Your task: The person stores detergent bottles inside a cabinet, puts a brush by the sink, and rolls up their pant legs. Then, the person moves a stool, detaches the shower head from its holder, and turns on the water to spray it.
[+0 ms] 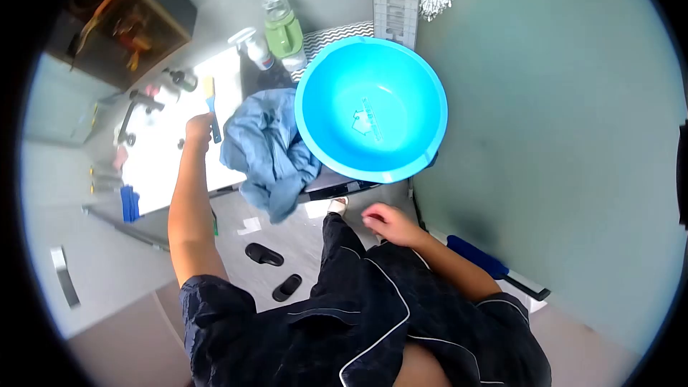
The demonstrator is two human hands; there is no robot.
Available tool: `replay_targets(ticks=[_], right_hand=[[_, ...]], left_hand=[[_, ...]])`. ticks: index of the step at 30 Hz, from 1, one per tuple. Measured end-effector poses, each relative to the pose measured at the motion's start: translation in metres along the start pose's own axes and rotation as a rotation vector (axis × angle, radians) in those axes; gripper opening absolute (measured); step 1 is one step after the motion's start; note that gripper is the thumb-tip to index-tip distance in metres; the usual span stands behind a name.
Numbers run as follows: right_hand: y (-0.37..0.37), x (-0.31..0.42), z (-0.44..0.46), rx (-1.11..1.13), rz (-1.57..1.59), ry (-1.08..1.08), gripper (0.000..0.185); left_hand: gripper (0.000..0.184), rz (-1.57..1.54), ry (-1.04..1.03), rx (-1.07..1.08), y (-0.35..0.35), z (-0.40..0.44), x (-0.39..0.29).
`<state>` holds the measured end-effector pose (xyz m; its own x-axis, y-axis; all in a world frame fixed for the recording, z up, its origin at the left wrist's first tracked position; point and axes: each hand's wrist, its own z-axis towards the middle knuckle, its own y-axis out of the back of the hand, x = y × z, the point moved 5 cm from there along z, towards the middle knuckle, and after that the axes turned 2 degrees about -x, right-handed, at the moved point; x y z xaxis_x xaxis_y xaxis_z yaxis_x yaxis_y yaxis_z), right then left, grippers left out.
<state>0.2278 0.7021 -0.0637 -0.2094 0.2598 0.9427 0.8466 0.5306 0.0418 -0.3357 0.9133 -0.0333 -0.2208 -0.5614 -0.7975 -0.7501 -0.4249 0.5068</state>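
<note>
My left hand (198, 131) is closed around the blue handle of a brush (211, 104) with a yellowish head, held over the white sink counter (158, 172). To its right a crumpled blue-grey garment (265, 143) hangs partly over the counter's front edge. Beside the garment sits a round bright blue basin (408, 107) with nothing visible inside but a printed mark. My right hand (390, 223) is below the basin, near my body, its fingers curled; whether it holds anything is hidden.
Behind the garment stand a white spray bottle (254, 49) and a green jug (284, 34). A black faucet (136, 111) is at the left. Dark slippers (264, 254) lie on the floor. A grey-green wall (545, 115) bounds the right side.
</note>
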Motion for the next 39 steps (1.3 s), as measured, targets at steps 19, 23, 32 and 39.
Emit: replay_targets(ticks=[19, 23, 32, 39], right_hand=[[-0.016, -0.049, -0.094, -0.767, 0.18, -0.436, 0.025], [-0.02, -0.059, -0.125, -0.888, 0.308, -0.464, 0.026], [-0.065, -0.125, -0.242, -1.085, 0.216, -0.424, 0.029], [-0.088, -0.19, -0.397, -1.224, 0.28, -0.431, 0.028]], left_hand=[[0.026, 0.137, 0.14, 0.074, -0.063, 0.195, 0.076], [0.04, 0.277, -0.221, -0.025, -0.054, 0.161, -0.023], [0.03, -0.252, -1.196, 0.07, -0.095, -0.25, -0.221], [0.021, 0.056, -1.068, 0.897, -0.224, -0.497, -0.087]])
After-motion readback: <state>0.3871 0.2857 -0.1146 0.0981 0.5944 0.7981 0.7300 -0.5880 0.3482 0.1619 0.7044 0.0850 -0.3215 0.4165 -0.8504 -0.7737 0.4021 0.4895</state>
